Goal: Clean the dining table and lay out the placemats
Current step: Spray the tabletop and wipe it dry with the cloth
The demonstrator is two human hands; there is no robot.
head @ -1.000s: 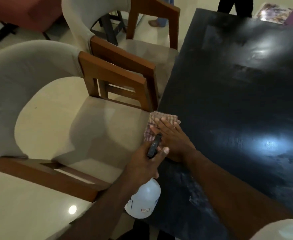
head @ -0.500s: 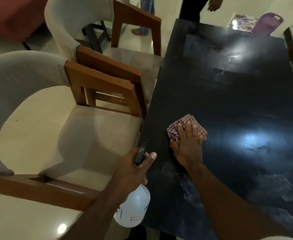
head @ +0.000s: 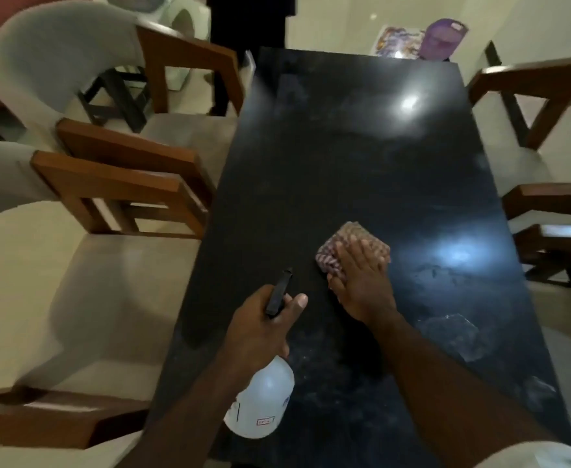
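The cloth (head: pixel 336 261) has slid from the 9 o'clock edge of the counter (head: pixel 345 146) toward its middle — wiping is under way, no placemats yet. The right hand (head: pixel 361 285) presses it, fingers straight, together; the left hand (head: pixel 260 329) grips the spray bottle (head: pixel 264 403).

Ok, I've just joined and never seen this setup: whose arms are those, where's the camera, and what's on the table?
No machine here: those are a person's two bare arms, seen from one wide camera worn on their head, looking down. The left hand grips a white spray bottle by its black trigger head. The right hand lies flat on a checked cloth, pressing it onto the dark dining table. Pale smears show on the tabletop nearer the person. Wooden-armed chairs stand along both sides.
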